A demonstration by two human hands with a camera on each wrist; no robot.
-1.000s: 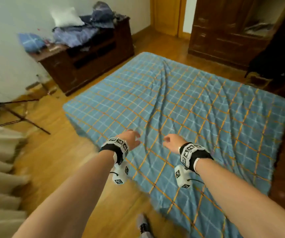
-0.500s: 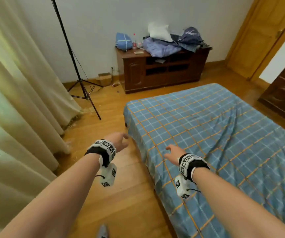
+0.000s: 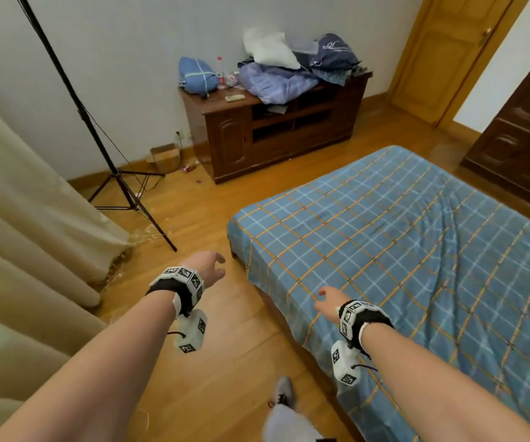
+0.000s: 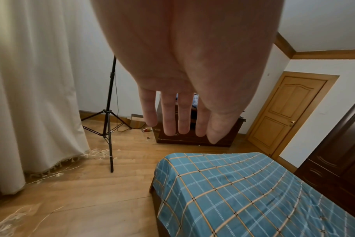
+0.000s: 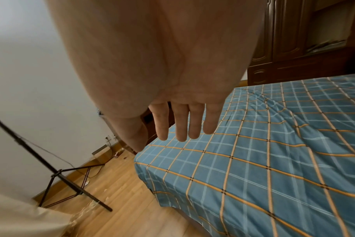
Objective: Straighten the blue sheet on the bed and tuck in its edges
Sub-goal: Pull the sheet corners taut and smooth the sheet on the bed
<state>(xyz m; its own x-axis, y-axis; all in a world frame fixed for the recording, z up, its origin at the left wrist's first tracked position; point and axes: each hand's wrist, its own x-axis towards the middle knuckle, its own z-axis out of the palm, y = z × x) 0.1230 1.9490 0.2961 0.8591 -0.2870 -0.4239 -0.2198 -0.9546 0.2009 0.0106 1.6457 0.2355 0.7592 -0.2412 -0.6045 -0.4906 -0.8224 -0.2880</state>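
Note:
The blue checked sheet [image 3: 385, 250] with orange lines covers the bed on the right; it drapes over the near corner [image 3: 241, 237] and shows wrinkles toward the far right. My left hand [image 3: 208, 266] hovers over the wooden floor, left of that corner, its fingers [image 4: 168, 118] straight and empty. My right hand [image 3: 327, 301] hangs in the air above the sheet's near side edge, with relaxed fingers [image 5: 180, 126] that hold nothing. The sheet [image 4: 243, 192] lies below and right of the left hand, and the same sheet [image 5: 253, 160] spreads under the right hand.
A black tripod [image 3: 120, 180] stands on the floor to the left, beside cream curtains [image 3: 27, 250]. A dark wooden cabinet [image 3: 276, 132] piled with bedding stands against the far wall. A dark wardrobe [image 3: 525, 148] and a wooden door [image 3: 442, 52] are at the right. My shoe [image 3: 284, 393] is near the bed.
The view has swung left from over the bed to its corner and the floor. Both hands came off the sheet; the left is now over the floor, the right above the sheet's edge.

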